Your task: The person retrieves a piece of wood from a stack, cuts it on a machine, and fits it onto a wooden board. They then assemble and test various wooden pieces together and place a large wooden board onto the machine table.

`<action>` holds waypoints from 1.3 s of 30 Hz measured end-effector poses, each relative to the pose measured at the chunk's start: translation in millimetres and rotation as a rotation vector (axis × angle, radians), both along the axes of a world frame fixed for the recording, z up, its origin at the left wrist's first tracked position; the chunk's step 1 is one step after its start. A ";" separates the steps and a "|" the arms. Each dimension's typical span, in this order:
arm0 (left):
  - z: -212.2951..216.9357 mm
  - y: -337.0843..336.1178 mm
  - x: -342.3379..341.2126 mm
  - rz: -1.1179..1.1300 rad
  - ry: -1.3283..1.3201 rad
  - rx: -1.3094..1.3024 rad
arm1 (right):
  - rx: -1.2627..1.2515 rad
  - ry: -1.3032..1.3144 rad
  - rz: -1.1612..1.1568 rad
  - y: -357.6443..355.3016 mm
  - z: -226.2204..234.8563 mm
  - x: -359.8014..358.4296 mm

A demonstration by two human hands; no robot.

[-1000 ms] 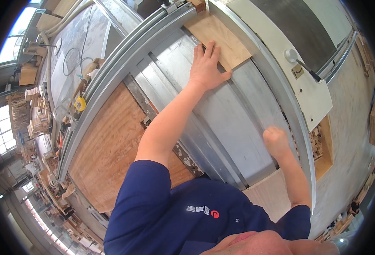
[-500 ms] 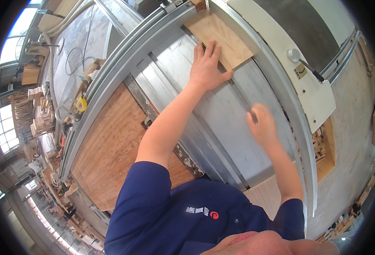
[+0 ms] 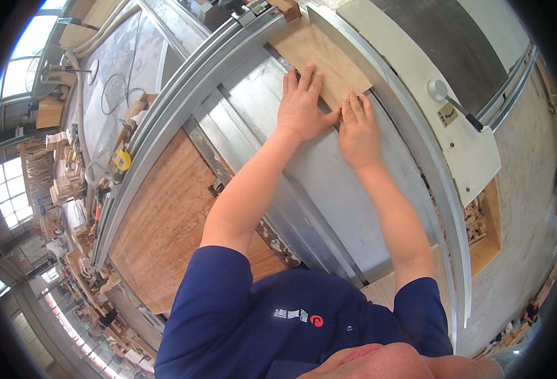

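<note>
On the grooved metal table (image 3: pixel 329 183), I have my left hand (image 3: pixel 300 107) splayed, right hand (image 3: pixel 359 136) extended, both unclenched, touching the wooden board (image 3: pixel 322 54).

We're seeing the L hand (image 3: pixel 302 107) hiding pt of the board's (image 3: pixel 322 54) 8-o'clock edge, the R hand (image 3: pixel 360 132) covering pt of its 5-o'clock end. Twd 8, the L sleeve (image 3: pixel 212 284) is blocking some reddish panel (image 3: pixel 171 202). Twd 1–2, we're losing the machine housing (image 3: pixel 411 60) past the top edge. At 9, the stacked wood (image 3: pixel 35 161) is looking too small to count.
</note>
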State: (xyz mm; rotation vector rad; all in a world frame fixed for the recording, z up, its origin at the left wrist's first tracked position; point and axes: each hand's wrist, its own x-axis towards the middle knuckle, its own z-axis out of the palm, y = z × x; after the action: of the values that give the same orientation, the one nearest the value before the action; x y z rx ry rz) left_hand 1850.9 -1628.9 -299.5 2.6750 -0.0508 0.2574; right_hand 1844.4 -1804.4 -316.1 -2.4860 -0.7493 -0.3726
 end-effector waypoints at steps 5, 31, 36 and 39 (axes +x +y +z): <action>-0.4 -2.7 -1.2 0.010 0.006 0.022 | 0.004 0.027 -0.021 -0.6 -0.5 -1.5; -9.3 2.6 3.2 -0.010 -0.010 0.038 | 0.047 -0.023 -0.014 3.3 -7.7 3.9; -11.9 4.2 3.8 -0.009 -0.014 0.048 | 0.072 -0.002 -0.018 5.3 -4.5 3.3; -11.1 3.3 4.9 -0.018 -0.019 0.012 | 0.087 -0.002 -0.019 5.0 -3.8 4.4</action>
State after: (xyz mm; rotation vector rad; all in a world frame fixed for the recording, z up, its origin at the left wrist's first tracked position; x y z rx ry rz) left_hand 1855.8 -1625.6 -310.6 2.6832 -0.0823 0.2784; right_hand 1848.8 -1799.4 -319.9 -2.4129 -0.6957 -0.4061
